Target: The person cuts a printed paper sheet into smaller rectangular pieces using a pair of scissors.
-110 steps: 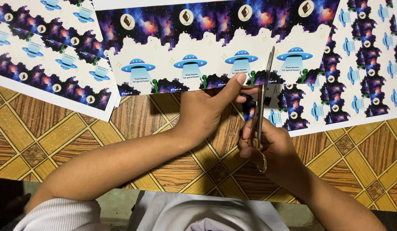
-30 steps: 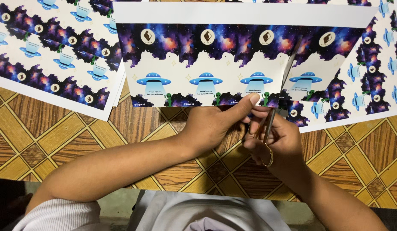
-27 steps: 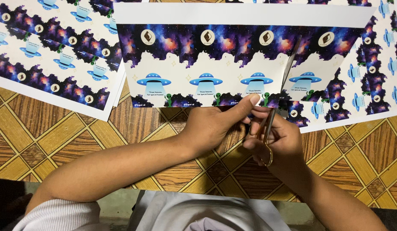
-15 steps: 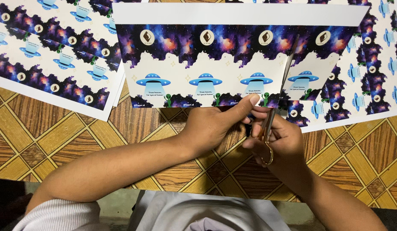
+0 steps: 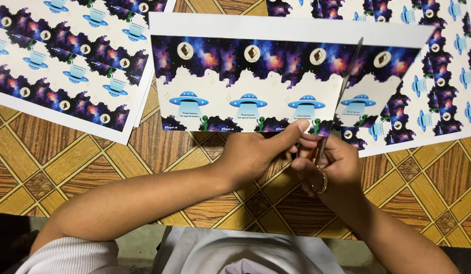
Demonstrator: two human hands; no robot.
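My left hand (image 5: 256,155) pinches the lower edge of a printed paper strip (image 5: 256,76) that shows a purple galaxy band and several blue flying saucers. My right hand (image 5: 327,165) grips a pair of scissors (image 5: 342,94), whose blades run upward through the strip between the third and fourth saucer. The strip is lifted off the table, and the part to the right of the blades hangs slightly lower. The scissor handles are hidden inside my fingers.
A printed sheet (image 5: 63,61) with the same pattern lies at the upper left, another sheet (image 5: 438,76) at the right under the strip. All rest on a wooden table with a diamond inlay (image 5: 93,162). My light shirt shows at the bottom edge.
The scissors have cut further up the strip, and the strip has shifted slightly. Both hands keep their hold.
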